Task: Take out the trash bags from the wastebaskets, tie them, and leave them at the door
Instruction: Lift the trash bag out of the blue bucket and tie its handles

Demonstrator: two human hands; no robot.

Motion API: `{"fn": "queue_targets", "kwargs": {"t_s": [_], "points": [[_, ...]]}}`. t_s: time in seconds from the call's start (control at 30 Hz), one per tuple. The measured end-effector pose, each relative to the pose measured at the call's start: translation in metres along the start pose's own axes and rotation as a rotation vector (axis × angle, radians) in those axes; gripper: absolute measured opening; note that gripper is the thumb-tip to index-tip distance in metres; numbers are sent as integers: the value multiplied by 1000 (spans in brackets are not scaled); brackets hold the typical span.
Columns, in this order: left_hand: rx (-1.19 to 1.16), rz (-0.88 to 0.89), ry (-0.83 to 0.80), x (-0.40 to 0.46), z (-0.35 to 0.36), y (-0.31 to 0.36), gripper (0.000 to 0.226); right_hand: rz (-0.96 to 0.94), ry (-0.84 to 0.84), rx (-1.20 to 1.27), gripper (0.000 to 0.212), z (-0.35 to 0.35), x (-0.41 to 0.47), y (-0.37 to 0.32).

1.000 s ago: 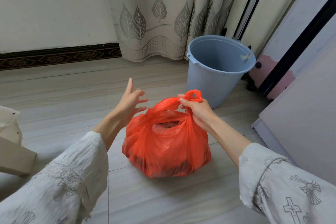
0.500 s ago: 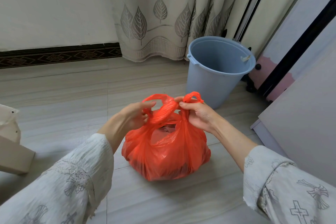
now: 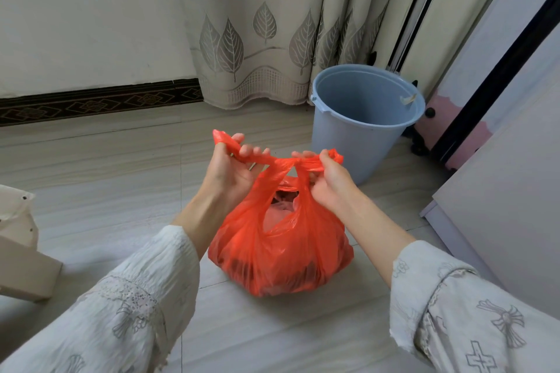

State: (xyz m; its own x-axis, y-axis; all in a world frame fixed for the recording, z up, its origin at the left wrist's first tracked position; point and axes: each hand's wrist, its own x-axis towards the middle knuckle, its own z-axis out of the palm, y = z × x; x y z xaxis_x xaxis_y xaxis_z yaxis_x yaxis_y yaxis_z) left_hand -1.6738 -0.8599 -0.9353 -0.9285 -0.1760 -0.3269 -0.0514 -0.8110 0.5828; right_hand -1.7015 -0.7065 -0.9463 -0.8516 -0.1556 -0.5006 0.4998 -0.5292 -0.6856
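A full red trash bag [image 3: 285, 248] sits on the tiled floor in front of me. Its two handles are crossed over the bag's mouth and pulled out sideways. My left hand [image 3: 230, 169] grips the left handle, whose loop sticks up past my fingers. My right hand [image 3: 327, 179] grips the right handle. Behind the bag, to the right, stands the blue wastebasket [image 3: 363, 118] with no bag in it.
A leaf-patterned curtain [image 3: 263, 33] hangs at the back wall. A white cabinet [image 3: 500, 191] and a pink-and-white wheeled piece [image 3: 460, 136] close off the right side. A beige stool leg [image 3: 24, 266] stands at the left edge.
My left hand came in from open air and took the left handle. Both hands then crossed the handles and pulled them apart, and the bag's top has drawn tighter.
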Motion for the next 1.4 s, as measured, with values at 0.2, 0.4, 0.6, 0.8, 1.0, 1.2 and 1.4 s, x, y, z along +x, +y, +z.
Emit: {"fn": "queue_targets", "kwargs": {"t_s": [0.2,0.4,0.6,0.8,1.0,1.2,1.4], "points": [[99,6,221,6,-30,8,51,73,200,208,42,-35,8,-17],[232,64,404,11,-64,18,47,102,340,189,43,-78,7,-28],[332,98,494,13,-77,20,45,114,504,131,45,-96,2,-36],[440,35,412,9,-77,17,44,5,542,-23,35,-98,7,-37],[246,12,343,5,-52,4,27,36,462,17,39,-86,9,-27],[419,-74,363,0,-37,-6,36,13,525,-283,70,-87,2,5],[471,-287,400,-9,-49,-21,73,207,485,-465,82,-107,-13,51]]}}
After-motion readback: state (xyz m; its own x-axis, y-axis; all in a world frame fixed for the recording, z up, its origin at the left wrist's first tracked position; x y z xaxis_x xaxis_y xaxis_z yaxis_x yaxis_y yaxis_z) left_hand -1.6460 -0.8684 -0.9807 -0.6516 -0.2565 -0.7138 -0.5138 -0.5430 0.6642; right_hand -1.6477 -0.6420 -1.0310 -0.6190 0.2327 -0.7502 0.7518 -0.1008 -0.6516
